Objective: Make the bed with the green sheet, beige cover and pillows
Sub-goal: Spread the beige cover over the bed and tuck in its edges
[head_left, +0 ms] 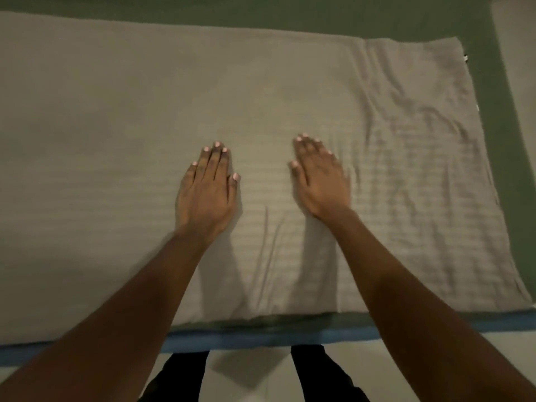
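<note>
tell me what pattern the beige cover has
Faint woven stripes on the beige cover, clearest near the hands in the head view.

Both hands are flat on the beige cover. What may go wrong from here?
1. The left hand and right hand press flat on the beige cover; pushing outward may bunch the wrinkles on its right side instead of flattening them.
2. The cover's right edge lies slanted on the green sheet, so smoothing may pull it more crooked.
</note>
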